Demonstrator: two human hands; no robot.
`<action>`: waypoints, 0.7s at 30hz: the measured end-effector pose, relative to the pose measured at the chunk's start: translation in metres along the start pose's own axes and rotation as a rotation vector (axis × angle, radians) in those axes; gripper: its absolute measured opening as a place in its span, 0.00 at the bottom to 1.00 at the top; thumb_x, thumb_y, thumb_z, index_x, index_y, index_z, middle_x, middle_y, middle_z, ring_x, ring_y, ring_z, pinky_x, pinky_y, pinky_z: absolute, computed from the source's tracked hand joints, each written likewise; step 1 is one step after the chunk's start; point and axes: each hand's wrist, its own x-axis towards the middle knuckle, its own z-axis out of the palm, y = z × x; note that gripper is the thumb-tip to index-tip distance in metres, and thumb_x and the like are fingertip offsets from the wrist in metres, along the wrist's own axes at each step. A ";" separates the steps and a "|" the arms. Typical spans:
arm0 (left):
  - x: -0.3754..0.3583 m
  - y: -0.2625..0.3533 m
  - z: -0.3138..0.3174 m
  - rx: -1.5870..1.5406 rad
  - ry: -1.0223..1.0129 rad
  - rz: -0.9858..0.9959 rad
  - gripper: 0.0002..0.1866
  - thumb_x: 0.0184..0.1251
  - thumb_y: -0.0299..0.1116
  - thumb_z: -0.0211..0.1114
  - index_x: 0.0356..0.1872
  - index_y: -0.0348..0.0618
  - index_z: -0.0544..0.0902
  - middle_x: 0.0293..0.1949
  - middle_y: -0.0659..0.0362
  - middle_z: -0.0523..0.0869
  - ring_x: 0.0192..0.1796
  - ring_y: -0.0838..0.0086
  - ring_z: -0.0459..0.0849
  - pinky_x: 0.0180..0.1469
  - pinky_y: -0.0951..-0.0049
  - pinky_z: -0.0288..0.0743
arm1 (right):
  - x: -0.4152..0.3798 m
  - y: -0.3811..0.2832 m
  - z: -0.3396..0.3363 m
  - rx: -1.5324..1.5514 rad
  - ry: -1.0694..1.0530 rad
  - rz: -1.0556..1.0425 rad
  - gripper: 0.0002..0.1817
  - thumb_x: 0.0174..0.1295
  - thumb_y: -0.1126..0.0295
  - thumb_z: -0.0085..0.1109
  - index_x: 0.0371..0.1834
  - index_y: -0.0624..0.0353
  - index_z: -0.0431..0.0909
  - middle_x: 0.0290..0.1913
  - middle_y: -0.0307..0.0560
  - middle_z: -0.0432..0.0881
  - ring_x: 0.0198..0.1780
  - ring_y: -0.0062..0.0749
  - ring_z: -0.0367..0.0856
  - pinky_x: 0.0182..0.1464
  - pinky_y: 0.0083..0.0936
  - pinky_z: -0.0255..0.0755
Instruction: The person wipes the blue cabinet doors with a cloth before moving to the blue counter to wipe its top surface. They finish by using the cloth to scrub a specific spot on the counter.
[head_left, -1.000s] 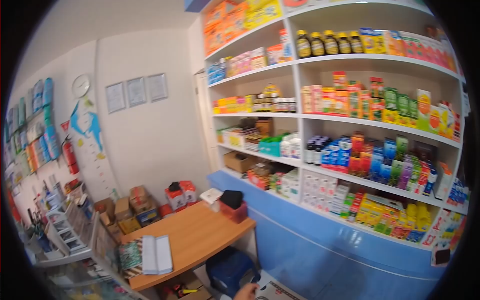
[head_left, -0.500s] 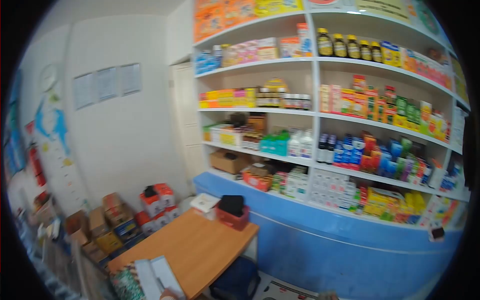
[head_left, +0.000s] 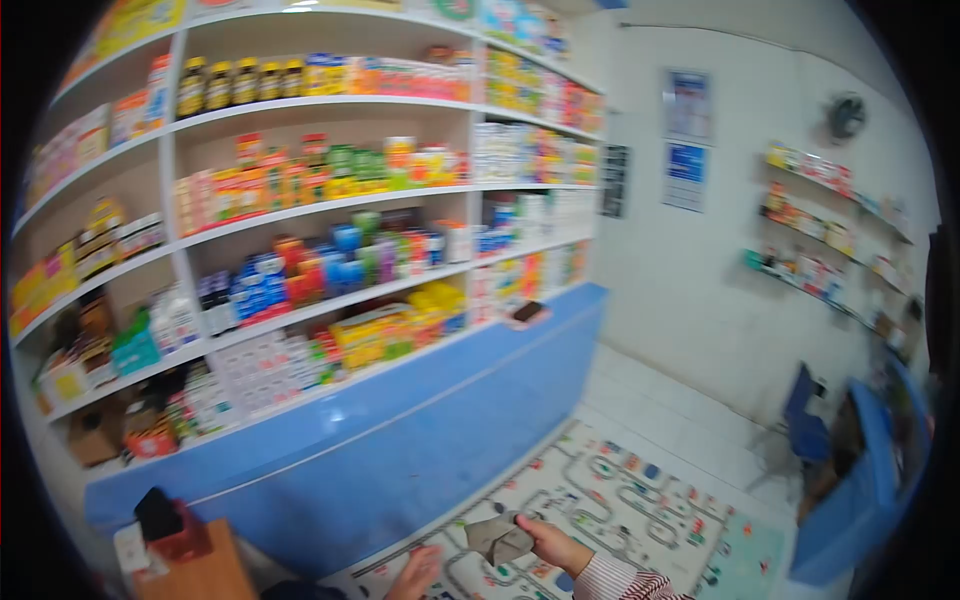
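My right hand [head_left: 556, 548], in a striped sleeve [head_left: 650, 585], grips a small folded grey cloth-like piece [head_left: 498, 540] at its right end. Thumb and fingers are closed on it; its exact kind does not show. To the left, a short gap away from the grey piece, my left hand [head_left: 414, 574] is raised at the bottom edge with its fingers stretched out and nothing visible in them. Both hands are over a play mat [head_left: 600, 490] printed with roads.
White shelves [head_left: 330, 222] with packed boxes and bottles rise above a blue cabinet base [head_left: 350, 470]. A wooden table [head_left: 215, 575] holding a red box [head_left: 185, 535] stands lower left. At right are a blue chair [head_left: 803, 415], a blue counter [head_left: 850, 520] and wall shelves [head_left: 810, 225].
The view has swung to the right, away from the table and cartons towards the mat and right wall. My hands, barely in view before, now show with the grey piece in the right.
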 end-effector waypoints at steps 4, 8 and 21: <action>0.104 0.053 0.197 0.187 0.006 -0.146 0.22 0.69 0.37 0.61 0.60 0.42 0.68 0.46 0.55 0.82 0.48 0.71 0.80 0.52 0.65 0.75 | -0.132 -0.029 -0.034 -0.328 0.081 -0.283 0.23 0.73 0.57 0.45 0.65 0.59 0.69 0.61 0.44 0.74 0.62 0.28 0.70 0.65 0.27 0.62; 0.108 0.064 0.335 0.101 -0.097 0.071 0.16 0.71 0.34 0.61 0.51 0.31 0.82 0.31 0.64 0.84 0.34 0.86 0.78 0.36 0.82 0.72 | -0.278 -0.023 -0.079 -0.354 0.568 -0.428 0.20 0.70 0.65 0.49 0.62 0.61 0.72 0.58 0.40 0.76 0.60 0.26 0.71 0.61 0.23 0.63; 0.033 -0.003 0.718 -0.280 -0.751 -0.273 0.14 0.76 0.41 0.53 0.41 0.40 0.79 0.38 0.63 0.81 0.41 0.79 0.75 0.49 0.77 0.68 | -0.648 0.146 -0.184 -0.354 1.689 -0.176 0.19 0.58 0.65 0.64 0.52 0.59 0.79 0.42 0.42 0.85 0.40 0.24 0.82 0.40 0.25 0.77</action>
